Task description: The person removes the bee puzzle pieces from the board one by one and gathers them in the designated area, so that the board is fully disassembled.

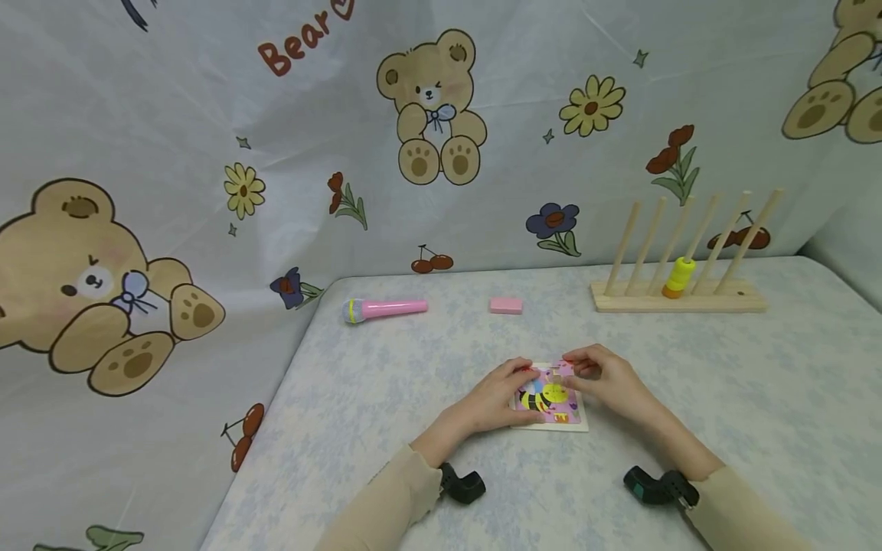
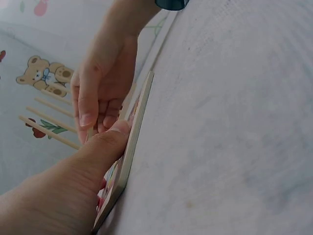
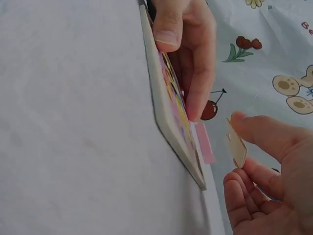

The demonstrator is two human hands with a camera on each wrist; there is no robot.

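Note:
A small bee jigsaw puzzle (image 1: 551, 396) in a pale wooden tray (image 1: 566, 427) lies on the table in front of me. My left hand (image 1: 498, 396) holds it at its left side, the thumb over the near part and the fingers towards the far part. In the right wrist view my right hand (image 3: 274, 171) pinches a thin puzzle piece (image 3: 236, 148) between thumb and fingers, its pale side showing. This hand is over the tray's right side, the piece apart from the tray. The printed side of the piece is hidden in the right wrist view.
A pink toy microphone (image 1: 393, 308) lies at the back left, and a pink block (image 1: 506, 305) sits behind the puzzle. At the back right stands a wooden peg rack (image 1: 689, 304), with yellow and orange rings (image 1: 680, 275) on one peg. A printed cloth hangs behind.

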